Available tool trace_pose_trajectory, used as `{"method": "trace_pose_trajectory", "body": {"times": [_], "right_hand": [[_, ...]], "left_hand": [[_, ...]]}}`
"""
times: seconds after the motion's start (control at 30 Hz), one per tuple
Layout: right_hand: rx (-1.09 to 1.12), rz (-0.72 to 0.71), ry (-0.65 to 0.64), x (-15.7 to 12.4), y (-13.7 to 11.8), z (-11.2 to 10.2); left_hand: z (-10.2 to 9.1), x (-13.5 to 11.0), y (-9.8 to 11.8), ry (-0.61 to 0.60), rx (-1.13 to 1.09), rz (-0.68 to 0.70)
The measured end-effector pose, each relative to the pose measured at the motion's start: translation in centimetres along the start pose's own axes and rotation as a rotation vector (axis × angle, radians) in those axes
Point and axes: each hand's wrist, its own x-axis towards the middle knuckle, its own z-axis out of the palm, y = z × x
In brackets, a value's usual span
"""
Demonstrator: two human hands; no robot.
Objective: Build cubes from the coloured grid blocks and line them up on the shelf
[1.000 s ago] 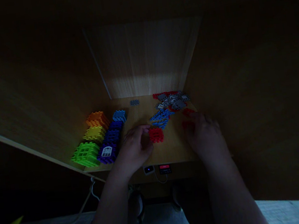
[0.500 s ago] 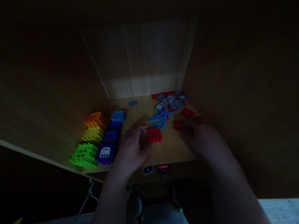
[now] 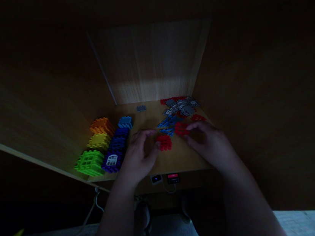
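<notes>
The scene is very dark. My left hand (image 3: 139, 154) rests on the small wooden desk (image 3: 179, 157) with its fingers curled against the left side of a partly built red block piece (image 3: 164, 142). My right hand (image 3: 209, 142) pinches a flat red tile (image 3: 181, 129) at its fingertips, just right of and above the red block piece. Loose blue tiles (image 3: 168, 122) lie just behind both hands.
Finished cubes stand at the left: green (image 3: 90, 162), yellow (image 3: 99, 141), orange (image 3: 101, 125), purple with a white window (image 3: 112, 160), dark blue (image 3: 118, 142) and light blue (image 3: 125, 122). A pile of grey and red tiles (image 3: 180, 106) lies at the back right. Wooden walls enclose the desk.
My right hand has picked a red tile from the right of the desk and carried it left toward the red block piece. My left hand has stayed by the block.
</notes>
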Motion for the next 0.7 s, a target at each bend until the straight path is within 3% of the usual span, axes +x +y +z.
{"method": "trace_pose_trajectory", "body": {"times": [0.1, 0.23, 0.57, 0.7], "right_hand": [[0.158, -0.146, -0.019, -0.1, -2.0, 0.3], [0.309, -0.27, -0.087, -0.5, -4.2, 1.2], [0.332, -0.281, 0.016, -0.3, -4.6, 2.0], [0.351, -0.259, -0.006, -0.2, -4.4, 2.4]], "left_hand": [[-0.3, -0.3, 0.2, 0.075, -0.065, -0.009], [-0.3, -0.7, 0.0, 0.083, -0.257, -0.061], [0.0, -0.8, -0.2, 0.041, -0.429, -0.094], [-0.3, -1.0, -0.1, 0.013, -0.414, -0.052]]}}
